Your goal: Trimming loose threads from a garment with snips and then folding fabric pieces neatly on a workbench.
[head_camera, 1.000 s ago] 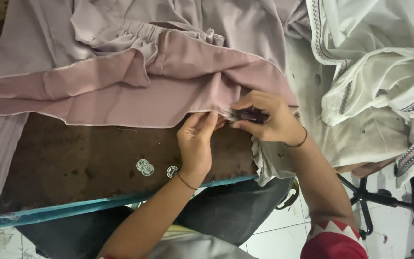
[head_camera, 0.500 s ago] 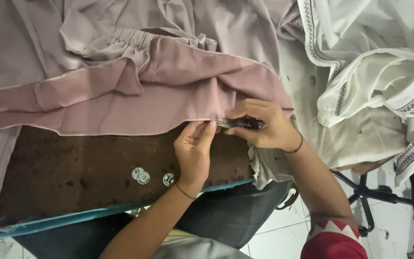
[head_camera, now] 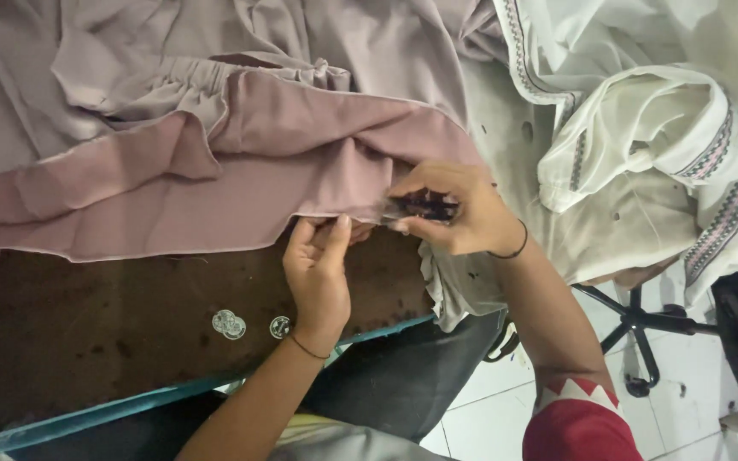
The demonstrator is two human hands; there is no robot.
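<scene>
Dark brown and stained, the tabletop [head_camera: 113, 341] has a teal front edge and fills the lower left of the view, with pale floor tiles showing beyond it at lower right.

On its far half lies the mauve cloth [head_camera: 215, 196], spread in broad folds, with its lower hem running along the bare wood. Both hands work at the right end of that hem. The left hand [head_camera: 318, 273] reaches up from below with its fingers pressed close together, their tips pinching the hem edge. The right hand [head_camera: 459, 209] comes in from the right, its fingers curled tight around a small dark tool [head_camera: 420, 207], which points leftward at the hem just beside the left fingertips. What kind of tool it is cannot be made out. Each wrist carries a thin dark band.

Above the mauve cloth a paler lilac garment [head_camera: 215, 51] with a gathered band lies bunched across the upper part of the table. On the bare wood near the left wrist sit three small clear round buttons [head_camera: 231, 324], two touching and one just apart. To the right, white fabric [head_camera: 642, 128] with patterned woven trim is heaped over a soiled pale cover. Below it stands the black base of a wheeled chair [head_camera: 634, 320].
</scene>
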